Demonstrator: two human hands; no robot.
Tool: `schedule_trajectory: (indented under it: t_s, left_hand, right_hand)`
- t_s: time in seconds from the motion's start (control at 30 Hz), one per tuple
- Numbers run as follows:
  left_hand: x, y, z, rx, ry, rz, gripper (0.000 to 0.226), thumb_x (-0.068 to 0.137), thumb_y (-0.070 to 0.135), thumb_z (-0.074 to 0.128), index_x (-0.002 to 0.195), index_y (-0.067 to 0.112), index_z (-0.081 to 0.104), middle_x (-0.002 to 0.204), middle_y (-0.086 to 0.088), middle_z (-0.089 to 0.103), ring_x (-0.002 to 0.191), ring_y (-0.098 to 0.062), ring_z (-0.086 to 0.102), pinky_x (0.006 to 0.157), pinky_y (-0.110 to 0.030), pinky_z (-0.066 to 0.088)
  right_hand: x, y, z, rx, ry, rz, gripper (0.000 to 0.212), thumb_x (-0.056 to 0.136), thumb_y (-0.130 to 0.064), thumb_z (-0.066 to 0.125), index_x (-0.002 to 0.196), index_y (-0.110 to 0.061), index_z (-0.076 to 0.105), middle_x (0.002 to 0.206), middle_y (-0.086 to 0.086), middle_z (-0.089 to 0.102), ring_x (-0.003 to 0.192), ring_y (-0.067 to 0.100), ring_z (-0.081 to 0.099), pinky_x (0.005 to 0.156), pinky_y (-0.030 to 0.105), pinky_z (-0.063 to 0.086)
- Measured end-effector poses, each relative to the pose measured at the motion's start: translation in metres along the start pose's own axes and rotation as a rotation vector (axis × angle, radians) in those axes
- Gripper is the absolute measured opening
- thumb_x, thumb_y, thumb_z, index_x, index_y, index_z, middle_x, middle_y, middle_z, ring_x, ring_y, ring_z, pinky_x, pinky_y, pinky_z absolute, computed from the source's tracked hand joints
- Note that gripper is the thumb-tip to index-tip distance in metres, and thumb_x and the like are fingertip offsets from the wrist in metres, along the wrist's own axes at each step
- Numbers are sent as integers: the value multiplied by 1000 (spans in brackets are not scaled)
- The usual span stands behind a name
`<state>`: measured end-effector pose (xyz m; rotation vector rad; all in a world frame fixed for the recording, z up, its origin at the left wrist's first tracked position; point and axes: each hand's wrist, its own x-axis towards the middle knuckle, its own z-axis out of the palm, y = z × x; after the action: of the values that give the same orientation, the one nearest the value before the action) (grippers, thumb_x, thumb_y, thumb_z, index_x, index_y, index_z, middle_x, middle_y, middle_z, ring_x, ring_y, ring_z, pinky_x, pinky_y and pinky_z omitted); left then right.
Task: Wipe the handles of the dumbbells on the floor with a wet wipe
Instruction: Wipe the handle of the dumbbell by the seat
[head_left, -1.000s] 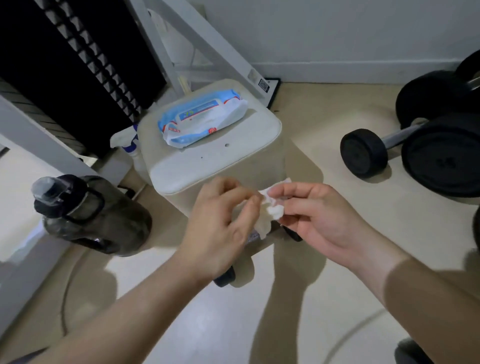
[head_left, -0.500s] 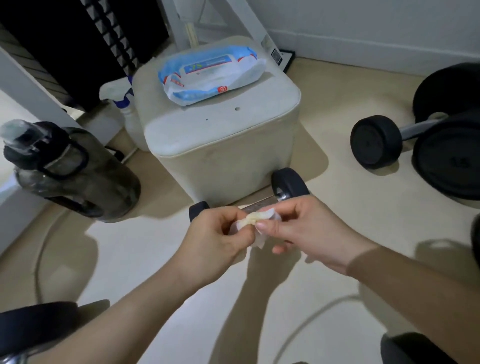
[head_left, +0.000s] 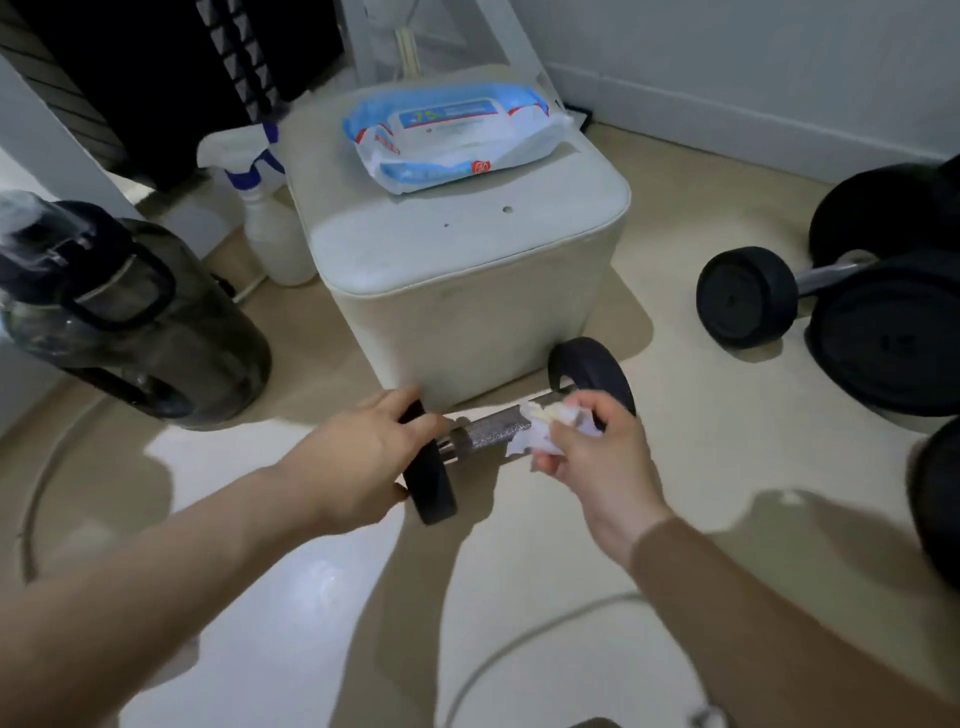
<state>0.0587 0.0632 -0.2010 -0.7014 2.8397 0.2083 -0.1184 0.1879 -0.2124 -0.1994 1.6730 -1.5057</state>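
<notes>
Nearest, at 6 o'clock, two bare forearms reach over a glossy pale floor (head_left: 322, 613). The left hand (head_left: 358, 457) curls around the near black disc of one small dumbbell (head_left: 434, 478), thumb below, fingers over the rim. The right hand (head_left: 592, 447) pinches a crumpled white wipe (head_left: 537, 431) against the knurled metal handle (head_left: 488, 428), at its right end. The dumbbell lies on the floor, touching the foot of a rounded cream stool (head_left: 467, 280) at 12 o'clock. On the stool lies one soft blue-and-white wipe pack (head_left: 452, 135). At 9 o'clock stands one smoky translucent jug (head_left: 124, 317); beside the stool, one white spray bottle (head_left: 270, 223). At 3 o'clock, further black dumbbells (head_left: 748, 296) overlap; their count cannot be told.
</notes>
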Motion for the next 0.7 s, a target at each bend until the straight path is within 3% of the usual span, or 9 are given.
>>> schedule_trajectory:
  t_s: [0.1,0.17,0.2,0.27,0.33,0.43,0.53,0.63,0.7]
  left_hand:
    - [8,-8,-13,280,-87,218,51,84,38,65,128,33,41,112,-6,51,87,-29,57,66,-38,52]
    - [19,-4,-27,488,-134,468,43,71,33,75,109,24,56,83,-7,56,57,-26,54,44,-29,40]
    - [25,3,-37,566,-133,587,36,68,29,75,100,20,60,75,-7,56,49,-25,50,42,-27,35]
    - [34,25,-45,602,-266,722,28,82,23,60,107,13,54,86,-12,60,55,-28,47,50,-31,38]
    - [34,50,-39,560,-421,734,26,91,24,47,113,11,45,96,-14,60,62,-31,44,58,-34,36]
    - [26,86,-31,357,-379,682,23,87,34,49,98,16,39,83,-10,61,56,-31,42,57,-33,33]
    - [19,116,-17,160,-330,597,28,88,39,50,92,14,38,78,-7,58,51,-28,43,55,-32,34]
    - [8,126,5,111,-228,572,36,94,41,46,109,10,40,100,-12,58,65,-34,52,55,-36,37]
    - [-3,115,4,103,-198,566,42,91,30,53,123,9,35,105,-11,52,75,-35,58,57,-37,45]
  right_hand:
    - [-10,25,-7,336,37,110,20,90,12,48,89,-4,59,88,16,61,69,23,55,54,20,51]
    - [-12,30,-14,469,117,147,23,88,14,47,84,-3,61,88,18,62,69,23,57,54,20,52]
    - [-12,31,-16,495,148,185,24,87,14,47,84,-3,63,91,19,64,72,24,59,55,21,52]
    - [-15,32,-22,486,168,281,24,87,9,49,88,-7,68,100,17,66,83,28,60,58,24,52]
    - [-18,29,-28,438,158,336,21,86,-1,54,90,-12,71,103,12,65,88,26,58,59,25,50]
    - [-24,17,-44,348,135,255,11,81,-13,68,87,-7,74,82,0,64,78,18,56,59,21,41]
    - [-27,13,-54,55,97,61,6,81,-8,72,85,-4,75,67,-4,67,74,13,65,61,12,48]
    - [-20,17,-55,-210,136,-45,20,77,2,73,83,-16,71,77,-2,67,69,6,61,68,14,49]
    - [-15,16,-53,-277,104,-78,21,79,2,71,90,-16,70,76,-1,66,63,-1,60,65,11,46]
